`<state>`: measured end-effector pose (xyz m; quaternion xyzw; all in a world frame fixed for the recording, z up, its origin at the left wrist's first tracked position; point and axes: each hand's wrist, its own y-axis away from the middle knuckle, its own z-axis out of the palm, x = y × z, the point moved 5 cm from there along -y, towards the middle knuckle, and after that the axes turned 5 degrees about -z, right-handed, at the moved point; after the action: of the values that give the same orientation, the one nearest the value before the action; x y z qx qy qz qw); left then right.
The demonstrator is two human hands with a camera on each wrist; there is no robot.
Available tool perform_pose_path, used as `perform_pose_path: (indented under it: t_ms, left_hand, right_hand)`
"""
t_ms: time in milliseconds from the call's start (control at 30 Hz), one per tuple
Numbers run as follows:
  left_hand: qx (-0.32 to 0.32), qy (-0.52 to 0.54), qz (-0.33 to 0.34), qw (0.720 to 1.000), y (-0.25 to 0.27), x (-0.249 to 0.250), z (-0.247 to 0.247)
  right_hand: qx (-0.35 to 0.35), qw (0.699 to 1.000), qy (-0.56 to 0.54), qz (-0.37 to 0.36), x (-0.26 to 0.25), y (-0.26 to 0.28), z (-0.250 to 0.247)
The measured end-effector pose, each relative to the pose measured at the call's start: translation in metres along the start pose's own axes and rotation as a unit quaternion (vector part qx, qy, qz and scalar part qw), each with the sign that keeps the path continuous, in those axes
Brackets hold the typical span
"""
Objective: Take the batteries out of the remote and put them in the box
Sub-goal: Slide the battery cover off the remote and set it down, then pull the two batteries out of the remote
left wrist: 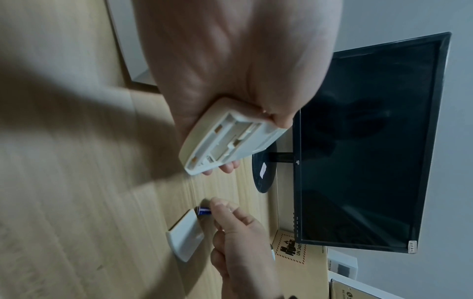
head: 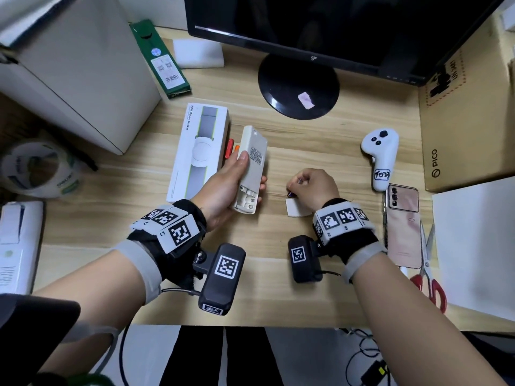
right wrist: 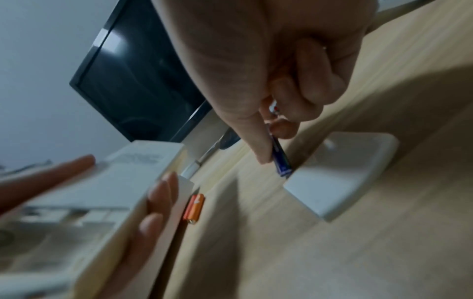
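My left hand (head: 250, 174) grips a cream remote (head: 253, 151) back side up, just above the desk. Its battery bay (left wrist: 225, 141) is uncovered and holds no batteries. The right hand (head: 294, 189) pinches a blue battery (right wrist: 281, 161) between thumb and fingers, its lower end close to the desk. Beside that hand the remote's cover (head: 296, 208) lies flat on the wood. Two orange batteries (head: 230, 147) lie between the remote and a white PICO Motion Tracker box (head: 195, 151); one of them (right wrist: 194, 208) also shows in the right wrist view.
A monitor on its round black stand (head: 298, 87) is behind the hands. To the right lie a white controller (head: 380, 157), a pink phone (head: 402, 227), red scissors (head: 429, 274) and a cardboard PICO box (head: 468, 121). A tape roll (head: 36, 169) and a green box (head: 160, 58) are on the left.
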<state>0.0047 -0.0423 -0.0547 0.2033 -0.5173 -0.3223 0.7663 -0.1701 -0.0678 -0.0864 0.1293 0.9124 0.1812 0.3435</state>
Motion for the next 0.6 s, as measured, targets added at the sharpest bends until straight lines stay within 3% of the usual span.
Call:
perform_pose_path:
  t_ms: [100,433,600]
  left_hand:
    - [0.001,-0.005,0.001,1.0,0.0001,0.0001,-0.0014]
    - [-0.001,-0.011,0.005,1.0,-0.0033,0.0033,0.0003]
    - [-0.002,-0.009,0.007,1.0,-0.003,0.0048,0.0002]
  right_hand:
    - [0.015,0.999,0.028,-0.002,0.0056,0.0016,0.0042]
    - [0.085,0.996,-0.021,-0.035,0.0093,0.0032,0.0035]
    - [0.081,0.996,0.026,-0.029,0.0103,0.0067,0.0006]
